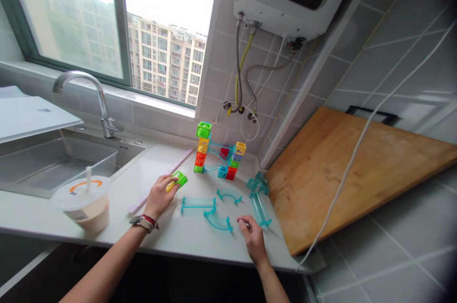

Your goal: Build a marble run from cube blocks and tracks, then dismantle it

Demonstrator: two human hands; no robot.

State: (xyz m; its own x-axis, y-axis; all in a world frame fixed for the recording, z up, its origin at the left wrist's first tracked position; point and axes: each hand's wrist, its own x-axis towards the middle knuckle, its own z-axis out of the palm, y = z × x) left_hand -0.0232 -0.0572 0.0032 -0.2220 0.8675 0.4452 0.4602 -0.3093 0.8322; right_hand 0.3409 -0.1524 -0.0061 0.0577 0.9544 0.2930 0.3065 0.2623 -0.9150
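My left hand [161, 194] is closed around a green and yellow pair of marble-run blocks [181, 179], just above the white counter. My right hand [253, 236] hovers near the front with thumb and fingers curled together; what they hold, if anything, is hidden. Between the hands lie a straight teal track [198, 205], a curved track [218, 222] and another curved track [229, 196]. Behind them stands a marble run with a left tower [202, 146] and a shorter right tower [234, 160], joined by teal tracks. More clear teal pieces [260, 198] lie right of my right hand.
A lidded drink cup [85, 205] with a straw stands at left, before the sink [123, 153] and faucet [102, 98]. A pale lilac strip [182, 158] passes behind my left hand. A wooden board [342, 170] leans at right, with a white cable [342, 181] across it.
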